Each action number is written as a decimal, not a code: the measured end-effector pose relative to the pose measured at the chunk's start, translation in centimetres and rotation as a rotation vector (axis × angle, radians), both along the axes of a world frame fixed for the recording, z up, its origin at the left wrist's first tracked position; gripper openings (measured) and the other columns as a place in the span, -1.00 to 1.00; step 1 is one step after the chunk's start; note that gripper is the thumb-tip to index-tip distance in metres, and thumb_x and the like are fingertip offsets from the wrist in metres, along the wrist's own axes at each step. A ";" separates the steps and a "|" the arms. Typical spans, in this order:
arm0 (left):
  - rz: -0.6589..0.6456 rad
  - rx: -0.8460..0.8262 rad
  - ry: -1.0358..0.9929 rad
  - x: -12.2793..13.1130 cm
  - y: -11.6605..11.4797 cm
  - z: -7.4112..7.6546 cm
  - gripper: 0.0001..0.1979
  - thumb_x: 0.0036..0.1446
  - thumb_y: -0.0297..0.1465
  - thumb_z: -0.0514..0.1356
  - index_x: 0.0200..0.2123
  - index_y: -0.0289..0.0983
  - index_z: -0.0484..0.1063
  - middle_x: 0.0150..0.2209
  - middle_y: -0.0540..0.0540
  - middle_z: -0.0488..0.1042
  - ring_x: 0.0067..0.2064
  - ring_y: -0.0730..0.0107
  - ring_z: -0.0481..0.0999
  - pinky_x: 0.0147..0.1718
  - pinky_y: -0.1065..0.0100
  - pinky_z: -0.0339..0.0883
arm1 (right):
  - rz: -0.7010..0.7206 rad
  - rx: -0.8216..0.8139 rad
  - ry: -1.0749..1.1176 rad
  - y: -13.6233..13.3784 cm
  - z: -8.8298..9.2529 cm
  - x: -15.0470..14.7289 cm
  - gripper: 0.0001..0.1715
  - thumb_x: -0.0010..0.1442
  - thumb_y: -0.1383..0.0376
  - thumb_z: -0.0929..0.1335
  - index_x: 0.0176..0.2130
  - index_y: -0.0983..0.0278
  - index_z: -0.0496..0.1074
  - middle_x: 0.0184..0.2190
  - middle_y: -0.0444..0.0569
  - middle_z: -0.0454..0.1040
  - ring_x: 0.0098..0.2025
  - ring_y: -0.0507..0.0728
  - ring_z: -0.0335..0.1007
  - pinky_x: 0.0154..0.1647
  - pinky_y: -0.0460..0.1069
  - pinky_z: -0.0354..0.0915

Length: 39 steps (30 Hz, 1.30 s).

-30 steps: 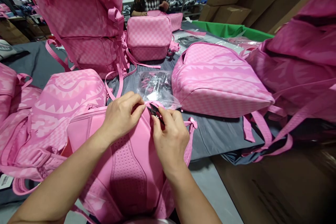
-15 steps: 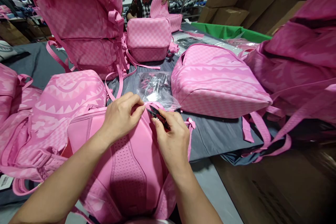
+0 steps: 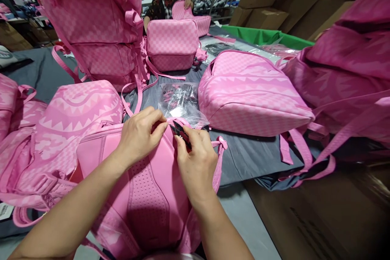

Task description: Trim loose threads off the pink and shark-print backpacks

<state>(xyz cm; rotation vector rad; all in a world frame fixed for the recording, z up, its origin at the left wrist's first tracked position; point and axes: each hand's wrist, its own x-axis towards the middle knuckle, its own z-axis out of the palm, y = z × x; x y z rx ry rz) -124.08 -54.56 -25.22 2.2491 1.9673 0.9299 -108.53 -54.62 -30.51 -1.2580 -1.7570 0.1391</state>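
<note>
A pink backpack (image 3: 149,203) lies back-panel up in front of me at the table's near edge. My left hand (image 3: 140,135) pinches the fabric at its top, by the pink carry loop (image 3: 179,121). My right hand (image 3: 195,161) is closed on small black thread snips (image 3: 180,133), whose tips point at the spot the left hand pinches. The two hands are almost touching.
A clear plastic bag (image 3: 179,101) with dark items lies just beyond the loop. Pink backpacks surround it: one right (image 3: 252,93), one left (image 3: 79,109), a stack behind (image 3: 97,20). A person (image 3: 166,0) across the grey table (image 3: 250,154) handles another bag. Cardboard boxes (image 3: 268,16) stand right.
My right hand with the snips shifted slightly back toward the pinched spot. The person across the table lifted a pink flap.
</note>
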 end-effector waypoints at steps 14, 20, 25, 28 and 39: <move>0.043 -0.083 -0.072 0.4 0.1 0.6 -0.95 0.20 -0.40 0.18 -0.34 -0.20 0.42 -0.31 0.05 0.49 -0.24 0.38 0.47 -0.25 0.35 0.25 | 0.099 -0.147 0.054 0.2 0.6 1.0 -0.74 0.26 0.36 0.37 -0.04 0.29 0.52 -0.22 0.03 0.54 -0.20 0.19 0.48 -0.18 0.05 0.34; 0.041 -0.067 -0.062 0.4 -0.1 0.5 -0.94 0.21 -0.40 0.18 -0.34 -0.21 0.41 -0.32 0.05 0.48 -0.25 0.40 0.46 -0.26 0.36 0.24 | 0.143 -0.147 0.096 0.2 0.6 1.1 -0.73 0.26 0.37 0.37 -0.03 0.27 0.54 -0.23 -0.01 0.54 -0.20 0.18 0.49 -0.17 0.05 0.33; 0.030 -0.062 -0.035 0.3 0.0 0.4 -0.92 0.23 -0.37 0.18 -0.33 -0.22 0.42 -0.32 0.04 0.47 -0.24 0.39 0.46 -0.26 0.36 0.24 | 0.146 -0.155 0.122 0.3 0.6 0.7 -0.69 0.24 0.39 0.39 0.00 0.27 0.54 -0.23 0.00 0.54 -0.20 0.18 0.48 -0.15 0.06 0.34; 0.022 -0.065 -0.037 0.3 -0.1 0.5 -0.92 0.23 -0.36 0.18 -0.31 -0.22 0.44 -0.32 0.04 0.47 -0.24 0.39 0.46 -0.26 0.36 0.24 | 0.145 -0.172 0.137 0.3 0.6 0.7 -0.71 0.24 0.39 0.40 -0.02 0.30 0.54 -0.23 0.02 0.54 -0.18 0.19 0.48 -0.13 0.07 0.35; 0.064 -0.061 -0.059 0.4 -0.1 0.7 -0.91 0.21 -0.36 0.18 -0.36 -0.20 0.43 -0.36 0.06 0.46 -0.28 0.42 0.45 -0.31 0.35 0.20 | 0.170 -0.170 0.191 0.2 0.2 1.0 -0.73 0.25 0.38 0.39 -0.03 0.28 0.53 -0.20 0.02 0.54 -0.17 0.18 0.48 -0.12 0.07 0.37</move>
